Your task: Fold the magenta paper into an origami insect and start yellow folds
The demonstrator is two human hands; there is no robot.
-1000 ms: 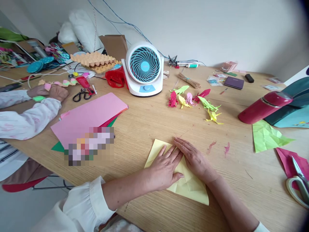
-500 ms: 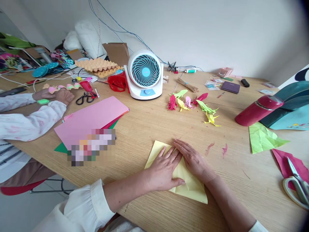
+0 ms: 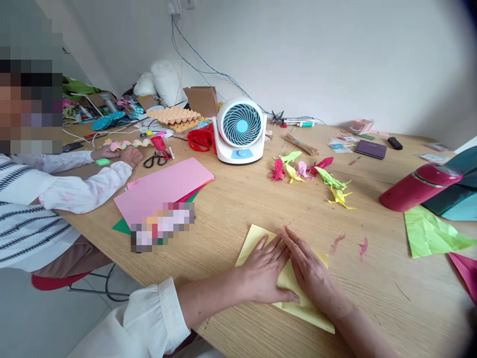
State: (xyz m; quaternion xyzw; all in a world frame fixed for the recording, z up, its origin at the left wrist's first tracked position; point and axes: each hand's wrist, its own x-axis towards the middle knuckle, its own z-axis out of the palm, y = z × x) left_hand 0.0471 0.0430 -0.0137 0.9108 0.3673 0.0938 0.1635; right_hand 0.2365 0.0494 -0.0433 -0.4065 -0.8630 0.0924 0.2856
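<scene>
Right hand (image 3: 311,278) shifts inward over a sheet of yellow paper (image 3: 286,279), whose right edge now shows beyond it, unlike half a second earlier.
Left hand (image 3: 264,276) presses flat on the sheet, fingers spread and thumb apart; the right lies palm down, fingers together, its tips meeting the left's. Paper and hands rest near the front edge of a wooden table (image 3: 223,228), with folded paper figures (image 3: 293,174) and a white fan (image 3: 241,153) beyond.
</scene>
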